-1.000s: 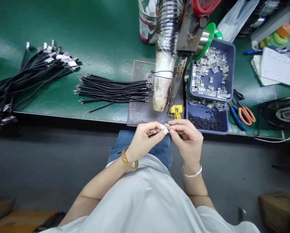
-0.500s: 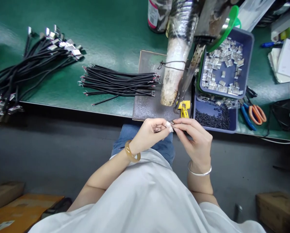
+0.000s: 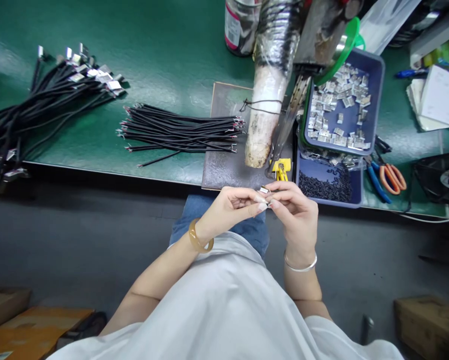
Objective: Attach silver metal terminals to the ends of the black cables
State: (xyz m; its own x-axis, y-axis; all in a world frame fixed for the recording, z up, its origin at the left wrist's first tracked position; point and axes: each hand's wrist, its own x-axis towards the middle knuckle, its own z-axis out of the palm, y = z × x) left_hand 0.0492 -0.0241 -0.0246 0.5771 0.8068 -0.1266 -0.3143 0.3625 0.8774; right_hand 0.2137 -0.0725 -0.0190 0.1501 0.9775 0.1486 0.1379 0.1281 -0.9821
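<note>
My left hand (image 3: 238, 204) and my right hand (image 3: 295, 206) meet fingertip to fingertip just in front of the bench edge. Beside my right index fingertip shows a small silver metal connector shell (image 3: 264, 190), held in the right fingers. Thumb and index finger of my left hand pinch at a tiny piece, too small and covered to name. Just beyond the hands is a yellow clip-like part (image 3: 281, 167) under a soldering iron's holder or stand, partly hidden by a wrapped white tube (image 3: 264, 115).
Stripped black cables (image 3: 179, 127) lie in a row; cables with metal connectors (image 3: 66, 90) pile up at left. On the right, a blue bin (image 3: 376, 95) holds metal shells above a bin of small black pieces (image 3: 324, 185). Orange-and-blue-handled tools (image 3: 391, 177) lie beside them.
My fingers have shifted their hold, and the metal shell now shows above the fingertips. The right thumb has drawn in lower. The whole view has shifted slightly.
</note>
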